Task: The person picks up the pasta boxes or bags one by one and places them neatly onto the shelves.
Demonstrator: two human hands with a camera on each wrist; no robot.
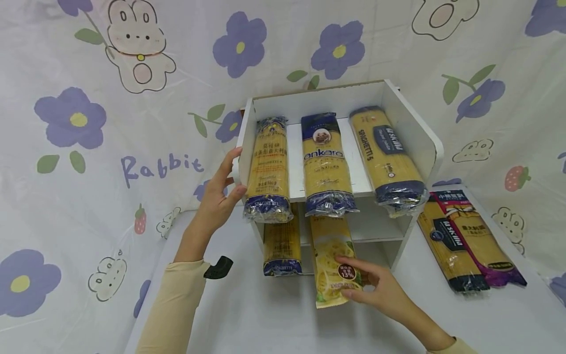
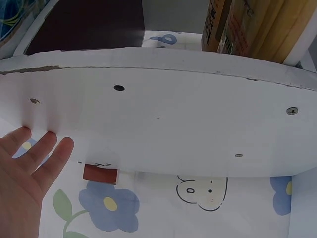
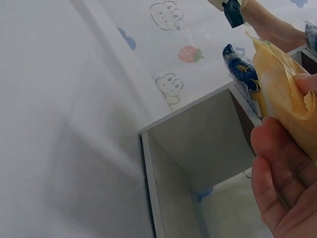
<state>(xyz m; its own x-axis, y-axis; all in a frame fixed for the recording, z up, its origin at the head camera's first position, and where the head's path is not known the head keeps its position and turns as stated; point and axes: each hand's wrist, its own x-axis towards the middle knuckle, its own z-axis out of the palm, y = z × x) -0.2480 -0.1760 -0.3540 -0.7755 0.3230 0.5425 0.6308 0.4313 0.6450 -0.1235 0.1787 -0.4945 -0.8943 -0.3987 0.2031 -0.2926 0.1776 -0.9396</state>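
A white shelf unit (image 1: pixel 411 128) stands on the table. On its top shelf lie three spaghetti packs (image 1: pixel 327 162) side by side. In the lower shelf sits a blue-ended spaghetti pack (image 1: pixel 281 246), and beside it a yellow pasta bag (image 1: pixel 329 260) sticks out toward me. My right hand (image 1: pixel 376 287) holds the near end of that yellow bag (image 3: pixel 280 94), thumb and fingers on it. With straight fingers, my left hand (image 1: pixel 218 194) rests against the shelf unit's left side panel (image 2: pixel 158 124).
Two more pasta packs (image 1: pixel 468 241) lie on the table right of the shelf unit. A flowered cloth (image 1: pixel 88 123) covers the wall behind and the sides. In the right wrist view a lower compartment (image 3: pixel 198 144) of the shelf unit shows nothing inside.
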